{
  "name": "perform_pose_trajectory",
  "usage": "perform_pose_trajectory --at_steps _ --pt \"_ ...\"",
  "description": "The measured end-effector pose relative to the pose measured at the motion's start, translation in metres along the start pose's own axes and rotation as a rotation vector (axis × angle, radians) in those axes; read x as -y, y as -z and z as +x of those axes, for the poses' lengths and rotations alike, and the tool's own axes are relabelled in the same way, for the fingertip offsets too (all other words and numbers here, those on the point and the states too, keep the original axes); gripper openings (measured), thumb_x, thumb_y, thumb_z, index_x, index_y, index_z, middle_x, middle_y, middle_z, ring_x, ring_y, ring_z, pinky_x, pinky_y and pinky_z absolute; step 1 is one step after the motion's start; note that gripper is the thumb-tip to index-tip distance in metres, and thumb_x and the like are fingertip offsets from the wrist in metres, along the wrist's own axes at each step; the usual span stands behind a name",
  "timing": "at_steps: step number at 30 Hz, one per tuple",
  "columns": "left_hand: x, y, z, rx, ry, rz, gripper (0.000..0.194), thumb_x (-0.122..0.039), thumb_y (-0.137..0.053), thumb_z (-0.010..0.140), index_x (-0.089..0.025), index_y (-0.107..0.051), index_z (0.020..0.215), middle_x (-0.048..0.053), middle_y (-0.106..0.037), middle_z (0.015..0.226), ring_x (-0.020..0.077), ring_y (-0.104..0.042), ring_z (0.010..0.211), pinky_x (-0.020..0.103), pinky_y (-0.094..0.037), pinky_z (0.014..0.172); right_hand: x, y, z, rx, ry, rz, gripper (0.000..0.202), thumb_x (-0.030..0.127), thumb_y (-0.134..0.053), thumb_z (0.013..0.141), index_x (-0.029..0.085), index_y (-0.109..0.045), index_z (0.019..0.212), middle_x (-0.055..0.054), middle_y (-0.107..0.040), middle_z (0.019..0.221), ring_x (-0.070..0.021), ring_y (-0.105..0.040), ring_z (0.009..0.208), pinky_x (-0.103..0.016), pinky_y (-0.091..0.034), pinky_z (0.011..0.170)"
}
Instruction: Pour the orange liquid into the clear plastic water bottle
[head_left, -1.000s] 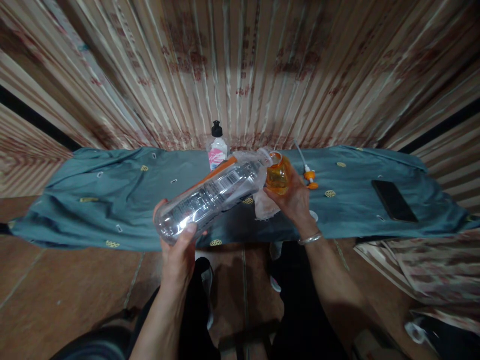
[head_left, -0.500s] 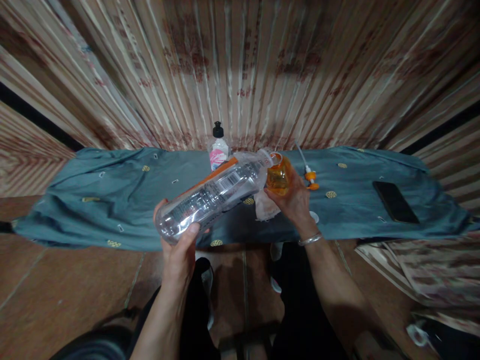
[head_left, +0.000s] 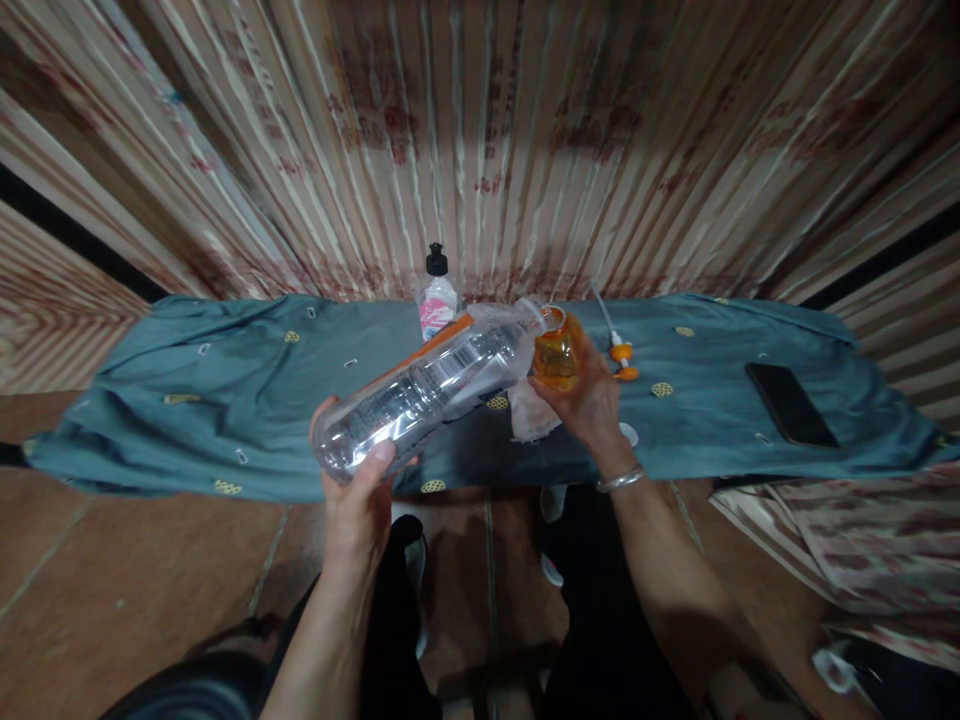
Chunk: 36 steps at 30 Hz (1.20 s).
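Note:
My left hand (head_left: 360, 490) is closed round the base of a large clear plastic bottle (head_left: 427, 390) with a printed label and barcode. The bottle lies tilted, its neck pointing up and to the right. At its mouth is a small orange translucent bottle (head_left: 556, 358), gripped by my right hand (head_left: 592, 400). The two openings are close together; whether they touch I cannot tell. Behind my right hand lies an orange and white pump top (head_left: 621, 352) with a thin clear tube. A pale crumpled cloth or tissue (head_left: 534, 412) sits below the orange bottle.
A clear bottle with a black cap and pink label (head_left: 437, 300) stands at the back. To the right lies a black phone (head_left: 791, 403). A small white cap (head_left: 628, 434) is partly hidden by my right wrist. Teal patterned cloth (head_left: 247, 380) covers the narrow table before a curtain (head_left: 480, 150).
Both hands keep almost the same place. The large bottle's base has risen very slightly and the bottle has rolled a little in my left hand.

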<state>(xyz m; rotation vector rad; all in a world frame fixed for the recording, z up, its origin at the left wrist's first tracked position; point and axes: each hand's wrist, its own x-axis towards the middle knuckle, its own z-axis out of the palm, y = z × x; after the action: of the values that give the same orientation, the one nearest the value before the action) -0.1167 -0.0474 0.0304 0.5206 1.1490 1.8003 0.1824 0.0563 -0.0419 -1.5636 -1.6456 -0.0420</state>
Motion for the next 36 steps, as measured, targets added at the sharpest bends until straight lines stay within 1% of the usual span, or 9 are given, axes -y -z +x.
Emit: perform_pose_trajectory --at_steps 3,5,12,17,20,23,29,33,36 --pt "-0.002 -0.003 -0.001 -0.004 0.005 0.005 0.092 -0.039 -0.117 0.046 -0.036 -0.077 0.129 0.005 -0.078 0.132 0.0281 -0.076 0.107 0.026 -0.067 0.063 0.000 -0.001 -0.001 -0.030 0.022 0.012 0.092 0.054 -0.095 0.087 0.017 -0.058 0.162 -0.024 -0.081 0.146 -0.0431 -0.078 0.132 -0.065 -0.066 0.117" --pt "-0.003 -0.003 -0.002 0.003 0.014 0.011 0.091 -0.039 -0.117 0.047 -0.036 -0.077 0.128 0.005 -0.078 0.133 0.0283 -0.076 0.107 0.027 -0.067 0.063 -0.001 -0.003 -0.001 -0.042 0.030 0.015 0.092 0.056 -0.096 0.087 0.018 -0.059 0.162 -0.023 -0.081 0.146 -0.0426 -0.078 0.132 -0.064 -0.066 0.116" --pt "0.000 -0.005 -0.003 0.004 -0.012 -0.015 0.088 -0.039 -0.117 0.046 -0.037 -0.079 0.126 0.004 -0.079 0.129 0.0260 -0.076 0.104 0.024 -0.065 0.061 -0.001 -0.010 -0.003 -0.045 -0.004 0.023 0.102 0.063 -0.097 0.084 0.013 -0.057 0.163 -0.026 -0.082 0.143 -0.0454 -0.079 0.132 -0.067 -0.068 0.114" --pt "0.001 0.002 0.000 0.062 -0.017 0.005 0.083 -0.036 -0.115 0.054 -0.041 -0.079 0.129 0.001 -0.079 0.131 0.0257 -0.077 0.106 0.026 -0.067 0.065 -0.001 -0.011 -0.002 -0.057 0.010 0.035 0.099 0.063 -0.098 0.083 0.013 -0.061 0.160 -0.026 -0.084 0.141 -0.0445 -0.081 0.129 -0.065 -0.069 0.112" --pt "-0.001 0.005 0.000 0.072 -0.033 0.046 0.085 -0.039 -0.114 0.056 -0.040 -0.078 0.132 0.004 -0.080 0.135 0.0287 -0.077 0.111 0.028 -0.067 0.067 -0.002 -0.011 -0.002 -0.057 0.007 0.047 0.099 0.062 -0.098 0.083 0.012 -0.060 0.160 -0.027 -0.083 0.142 -0.0445 -0.081 0.130 -0.065 -0.069 0.112" --pt "-0.001 0.007 0.000 0.075 -0.050 0.067 0.086 -0.040 -0.114 0.056 -0.040 -0.078 0.135 0.005 -0.081 0.136 0.0304 -0.078 0.112 0.029 -0.067 0.067 -0.002 -0.011 -0.002 -0.050 0.003 0.050 0.100 0.064 -0.096 0.083 0.012 -0.059 0.161 -0.027 -0.082 0.144 -0.0449 -0.080 0.132 -0.066 -0.069 0.114" --pt "0.002 0.017 0.004 0.134 -0.052 0.060 0.083 -0.038 -0.112 0.064 -0.042 -0.077 0.139 0.005 -0.078 0.146 0.0308 -0.079 0.119 0.030 -0.070 0.071 -0.002 -0.013 -0.002 -0.063 0.009 0.049 0.102 0.071 -0.093 0.085 0.012 -0.059 0.160 -0.026 -0.084 0.139 -0.0447 -0.081 0.129 -0.065 -0.069 0.112" --pt "0.003 0.020 0.003 0.151 -0.052 0.056 0.084 -0.038 -0.111 0.067 -0.041 -0.076 0.143 0.006 -0.078 0.146 0.0302 -0.079 0.120 0.029 -0.070 0.073 -0.002 -0.012 -0.003 -0.056 0.008 0.049 0.101 0.071 -0.092 0.086 0.014 -0.059 0.162 -0.025 -0.083 0.143 -0.0431 -0.080 0.131 -0.063 -0.068 0.113" --pt "0.001 0.019 0.000 0.159 -0.039 0.047 0.082 -0.036 -0.110 0.070 -0.040 -0.076 0.144 0.006 -0.078 0.146 0.0291 -0.079 0.121 0.028 -0.070 0.076 -0.002 -0.011 -0.003 -0.065 0.002 0.035 0.102 0.069 -0.095 0.084 0.012 -0.061 0.161 -0.026 -0.084 0.141 -0.0435 -0.081 0.129 -0.063 -0.069 0.112"
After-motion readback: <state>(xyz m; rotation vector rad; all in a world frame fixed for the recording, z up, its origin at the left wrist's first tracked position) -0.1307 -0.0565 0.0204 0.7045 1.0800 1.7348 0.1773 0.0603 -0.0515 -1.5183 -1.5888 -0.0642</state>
